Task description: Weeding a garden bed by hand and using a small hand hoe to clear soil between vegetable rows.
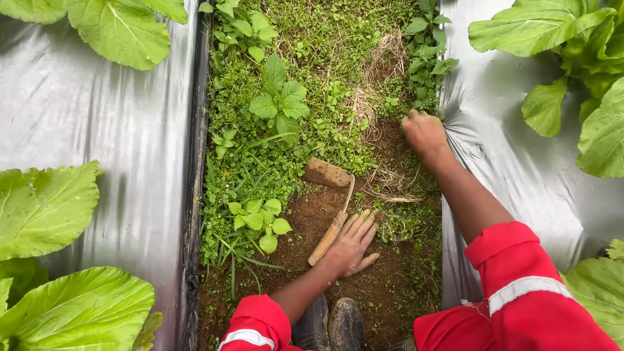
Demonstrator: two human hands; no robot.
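In the furrow between the two silver-sheeted beds, a small hand hoe (330, 214) lies on bare brown soil. Its wooden handle runs on a slant, butt end low and toward me, rising up and right to a thin curved neck and a flat rusty blade that sits at the edge of the weeds.

My left hand (351, 246) rests flat on the soil just right of the handle, fingers (361, 226) spread and extended, touching or nearly touching the wood along its upper half. It has hold of nothing; the palm is down, not wrapped round the handle. So the tool lies just left of those fingers, its long axis roughly parallel to them.

My right hand (424, 132) is well apart from the hoe, up by the right sheet's edge, curled closed into low weeds (426, 65). Whether it grips stems I cannot tell. The left hand is plainly the nearer to the tool.

Outward: a dense weed mat (273, 130) fills the left and upper furrow, dry grass (383, 188) lies beside the blade, dark boots (331, 325) sit at the bottom, plastic mulch (97, 130) on both sides, broad leafy greens (58, 208) growing through it.
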